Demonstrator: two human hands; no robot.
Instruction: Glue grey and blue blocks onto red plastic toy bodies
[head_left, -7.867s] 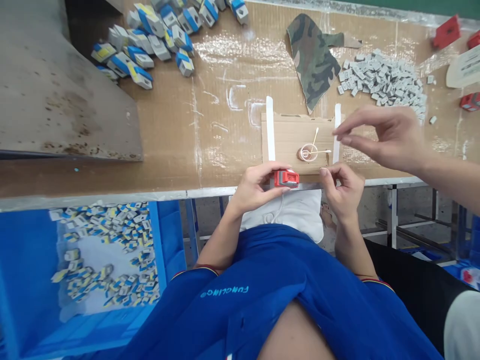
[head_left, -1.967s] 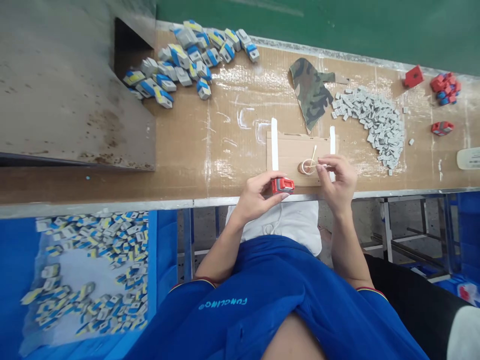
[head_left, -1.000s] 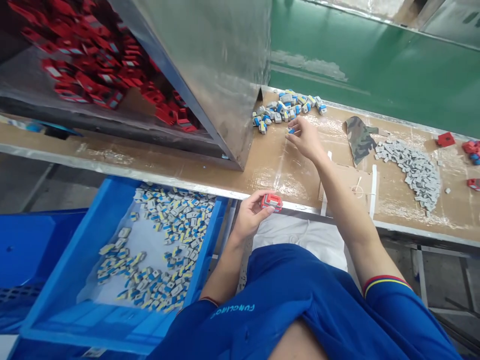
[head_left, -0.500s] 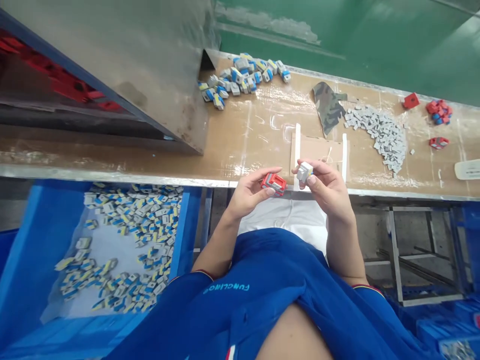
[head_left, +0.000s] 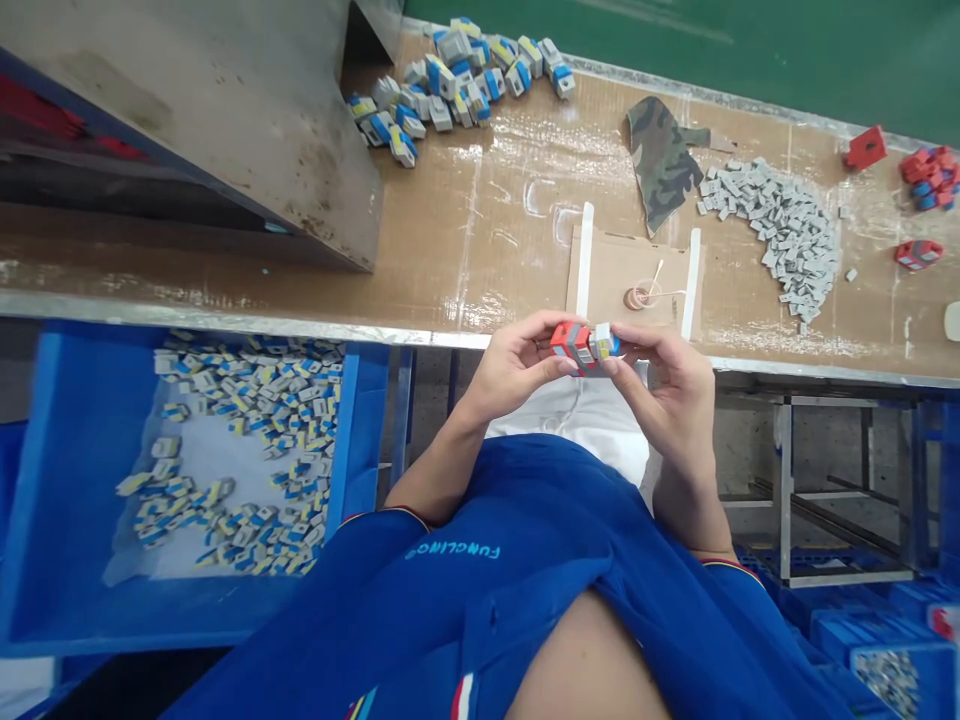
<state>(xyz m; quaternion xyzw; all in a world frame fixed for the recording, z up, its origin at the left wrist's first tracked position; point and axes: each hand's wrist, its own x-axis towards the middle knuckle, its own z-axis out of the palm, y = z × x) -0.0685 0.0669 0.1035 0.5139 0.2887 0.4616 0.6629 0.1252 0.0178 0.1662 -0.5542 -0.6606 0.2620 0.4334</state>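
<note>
The blue bin (head_left: 45, 480), loaded with small blocks (head_left: 300, 400), is located below the near edge of the desk (head_left: 427, 260), toward the left. The metal box (head_left: 232, 130) is seated on the left part of the desk. A pile (head_left: 450, 90) of grey, blue and yellow blocks is placed beside it, along the far edge.

At the near edge, about mid-length, the red part (head_left: 571, 343) is gripped by the left hand (head_left: 514, 368), with thumb and fingers partly closed on it. The single block (head_left: 603, 342) is pinched between thumb and fingers of the right hand (head_left: 671, 390). The two pieces are held end to end, touching.

The card (head_left: 611, 248) is positioned just behind the hands, with a white strip on each side; the cup (head_left: 634, 298) and two swabs (head_left: 658, 272) are set on it. The camouflage cloth (head_left: 660, 165) is laid farther back. Grey chips (head_left: 795, 235) are heaped to its right. Toward the right end, the red cube (head_left: 866, 148) and the red cluster (head_left: 930, 178) are placed near the far edge, with the spare part (head_left: 919, 254) nearer.
</note>
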